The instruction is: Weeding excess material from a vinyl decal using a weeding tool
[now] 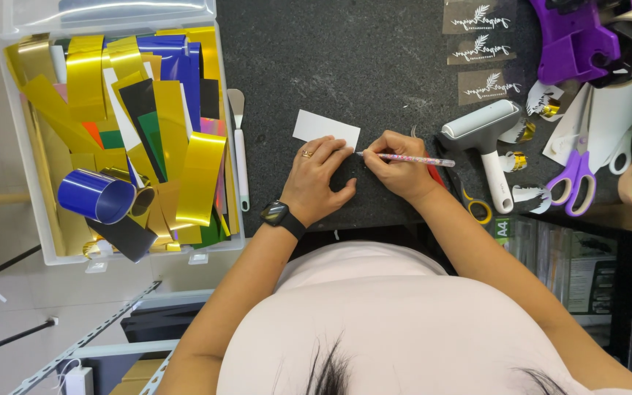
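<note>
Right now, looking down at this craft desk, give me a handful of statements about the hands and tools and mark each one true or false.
1. The right hand holds a slim pen-like tool. True.
2. The left hand grips the purple scissors. False: the purple scissors lie untouched at the right; the left hand presses flat on the dark mat by a white card.
3. The box at the left holds gold and blue foil strips. True.
4. The white roller lies left of both hands. False: it lies to their right.
5. A watch sits on the left wrist. True.
</note>
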